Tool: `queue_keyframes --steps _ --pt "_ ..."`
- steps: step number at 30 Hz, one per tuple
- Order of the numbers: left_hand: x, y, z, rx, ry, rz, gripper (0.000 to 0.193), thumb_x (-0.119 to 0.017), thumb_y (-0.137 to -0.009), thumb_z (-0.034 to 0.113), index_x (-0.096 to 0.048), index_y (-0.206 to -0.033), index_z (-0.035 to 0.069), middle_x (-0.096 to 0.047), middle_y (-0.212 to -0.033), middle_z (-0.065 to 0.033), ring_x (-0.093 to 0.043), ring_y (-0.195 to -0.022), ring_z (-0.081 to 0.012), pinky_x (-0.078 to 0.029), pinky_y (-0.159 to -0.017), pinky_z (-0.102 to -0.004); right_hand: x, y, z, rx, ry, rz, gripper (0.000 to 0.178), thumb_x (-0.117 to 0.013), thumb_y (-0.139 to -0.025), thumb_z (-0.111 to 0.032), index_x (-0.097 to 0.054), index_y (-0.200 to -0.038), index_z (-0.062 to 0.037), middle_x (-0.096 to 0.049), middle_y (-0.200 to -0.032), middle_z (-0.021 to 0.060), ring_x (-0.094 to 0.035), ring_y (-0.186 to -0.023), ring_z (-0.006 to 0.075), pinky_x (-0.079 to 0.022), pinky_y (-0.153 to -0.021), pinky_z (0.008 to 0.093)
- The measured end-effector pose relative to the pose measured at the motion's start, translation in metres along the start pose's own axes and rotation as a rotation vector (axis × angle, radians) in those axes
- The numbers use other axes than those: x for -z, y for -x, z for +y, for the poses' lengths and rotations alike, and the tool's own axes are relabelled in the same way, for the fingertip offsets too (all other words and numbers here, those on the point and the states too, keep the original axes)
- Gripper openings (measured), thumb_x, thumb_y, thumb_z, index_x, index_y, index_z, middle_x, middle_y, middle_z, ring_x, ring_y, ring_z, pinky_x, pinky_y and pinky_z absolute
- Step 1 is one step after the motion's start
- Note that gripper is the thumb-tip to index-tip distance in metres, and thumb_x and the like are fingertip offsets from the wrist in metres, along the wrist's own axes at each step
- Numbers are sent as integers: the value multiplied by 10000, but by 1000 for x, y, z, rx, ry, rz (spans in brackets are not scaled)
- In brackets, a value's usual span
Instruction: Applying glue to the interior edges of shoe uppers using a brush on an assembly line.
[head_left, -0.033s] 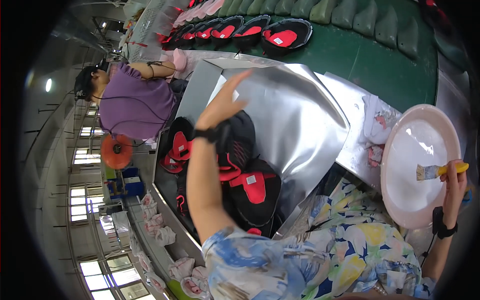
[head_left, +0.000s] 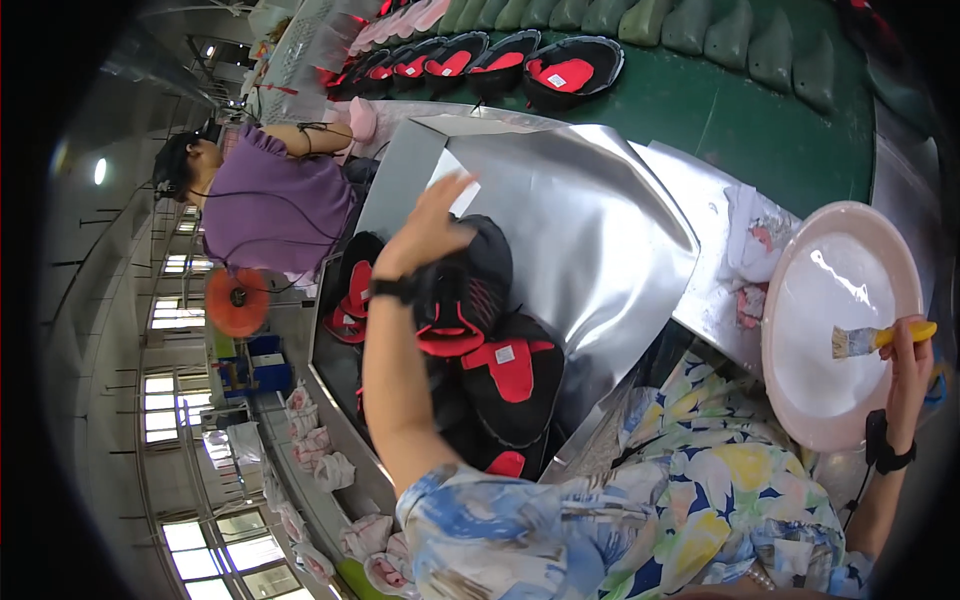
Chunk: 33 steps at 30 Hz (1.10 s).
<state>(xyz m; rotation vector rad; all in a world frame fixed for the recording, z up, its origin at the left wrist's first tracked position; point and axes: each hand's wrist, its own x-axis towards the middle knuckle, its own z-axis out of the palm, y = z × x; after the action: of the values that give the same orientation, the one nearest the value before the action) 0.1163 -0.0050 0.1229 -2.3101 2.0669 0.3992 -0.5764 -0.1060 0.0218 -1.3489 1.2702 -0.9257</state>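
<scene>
- Fingers of the left hand (head_left: 425, 235) are stretched and parted, slightly blurred; whether they touch the nearest black upper (head_left: 488, 262), I cannot tell.
- This upper lies among other black uppers with red linings (head_left: 512, 378), piled in a shiny metal tray (head_left: 600, 220).
- Pale pink basin (head_left: 822, 435), further right, contains white liquid (head_left: 825, 300).
- Brush (head_left: 868, 341) is over this liquid, its bristles toward the left.
- Right hand (head_left: 903, 372) holds its yellow handle, with fingers closed around it.

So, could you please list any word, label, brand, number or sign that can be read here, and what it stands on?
No text can be read.
White label on a black-and-red shoe piece in the metal bin: too small.
Pale label on the rightmost black-and-red piece on the green tabletop: also too small.
</scene>
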Motion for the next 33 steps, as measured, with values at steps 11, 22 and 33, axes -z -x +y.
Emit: queue_keyframes --steps 11,22,33 --pt "-75 119 9 -6 -344 92 622 -807 -647 42 -619 -1240 29 -652 -1255 -161 -587 -1206 -380 -494 -1009 -440 -44 4 -25 62 -80 -186 230 -691 -979 -232 -643 -1046 -17 -672 -892 52 -632 -751 107 -519 -677 246" --pt "-8 11 96 -314 372 371 516 -652 -928 57 -514 -1422 -1 -642 -1271 -117 -626 -1139 -208 -500 -963 -363 -93 14 -27 426 333 -317 240 -740 -910 -200 -643 -1001 0 -696 -865 182 -692 -792 336 -533 -728 406" --pt "-39 -36 242 -324 1142 -229 547 -659 -977 59 -465 -1488 26 -574 -1436 -73 -533 -1334 -200 -382 -1161 -368 -18 6 -79 722 199 -105 224 -694 -936 -197 -633 -1079 -36 -695 -928 137 -680 -849 290 -528 -773 375"
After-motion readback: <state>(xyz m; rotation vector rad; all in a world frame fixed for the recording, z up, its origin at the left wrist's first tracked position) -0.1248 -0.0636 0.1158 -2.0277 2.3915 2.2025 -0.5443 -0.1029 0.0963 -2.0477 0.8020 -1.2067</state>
